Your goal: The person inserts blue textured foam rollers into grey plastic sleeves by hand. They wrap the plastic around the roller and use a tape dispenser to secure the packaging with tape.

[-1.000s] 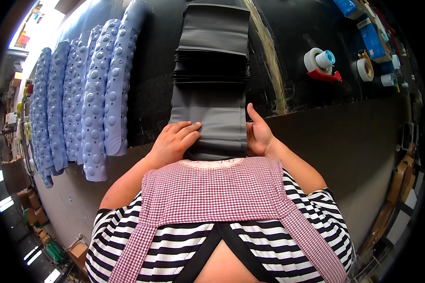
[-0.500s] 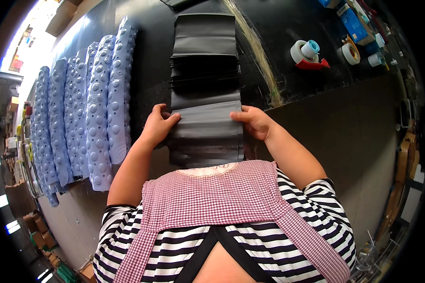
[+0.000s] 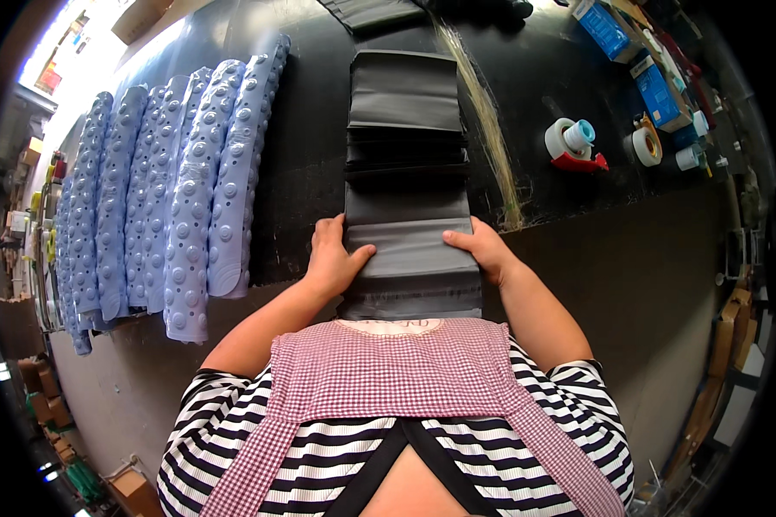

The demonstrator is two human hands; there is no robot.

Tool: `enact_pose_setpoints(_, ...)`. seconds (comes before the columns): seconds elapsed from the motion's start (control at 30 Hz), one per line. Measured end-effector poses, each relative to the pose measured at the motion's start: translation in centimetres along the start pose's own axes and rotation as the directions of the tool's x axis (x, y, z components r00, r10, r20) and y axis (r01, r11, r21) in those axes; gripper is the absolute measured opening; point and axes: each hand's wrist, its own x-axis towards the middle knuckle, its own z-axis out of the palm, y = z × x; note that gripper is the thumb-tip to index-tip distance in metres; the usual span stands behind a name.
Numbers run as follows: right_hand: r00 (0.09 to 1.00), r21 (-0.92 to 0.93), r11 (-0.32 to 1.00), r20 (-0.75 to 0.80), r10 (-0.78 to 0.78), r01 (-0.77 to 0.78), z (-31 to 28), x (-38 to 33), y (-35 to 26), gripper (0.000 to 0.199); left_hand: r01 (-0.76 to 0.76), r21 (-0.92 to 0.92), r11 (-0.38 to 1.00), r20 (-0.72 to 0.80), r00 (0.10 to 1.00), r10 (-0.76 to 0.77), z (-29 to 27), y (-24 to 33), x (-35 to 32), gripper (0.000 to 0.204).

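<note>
Between left hand [image 3: 334, 258] and right hand [image 3: 483, 250]: grey bag stack [image 3: 409, 258], edges pinched

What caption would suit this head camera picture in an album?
Both hands, left hand and right hand, grip a stack of grey plastic bags beside blue bubbled mats.

The person wears a short-sleeved top with black and white horizontal stripes. Over it lies a red and white checked apron bib, from which 2 checked straps run down over the shoulders. A black V-shaped band crosses the chest below the bib. Both forearms are bare behind the fingers, and neither the left hand [image 3: 334, 258] nor the right hand [image 3: 485, 252] wears a glove.
</note>
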Motion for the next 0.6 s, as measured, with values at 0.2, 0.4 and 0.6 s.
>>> enact_pose_setpoints(0.2, 0.948, -0.148, 0.937, 0.083, -0.309, 0.318, -0.4, 0.0, 0.5, 0.067, 0.197, -0.483, 0.853, 0.123, 0.98, -0.157, -0.2, 0.1, 0.4, 0.086)
enact_pose_setpoints(0.4, 0.992, -0.151, 0.985, -0.081, -0.092, 0.079, -4.1, 0.8, 0.2, 0.057, 0.17, -0.41, 0.896, 0.204, 0.975, -0.091, 0.5, 1.5, 1.3, 0.085)
enact_pose_setpoints(0.6, 0.974, -0.487, 0.873, -0.189, -0.125, 0.017, -5.2, 3.5, -3.5, 0.041, 0.339, -0.52, 0.784, 0.259, 0.937, -0.233, 0.6, 4.0, 3.9, 0.087)
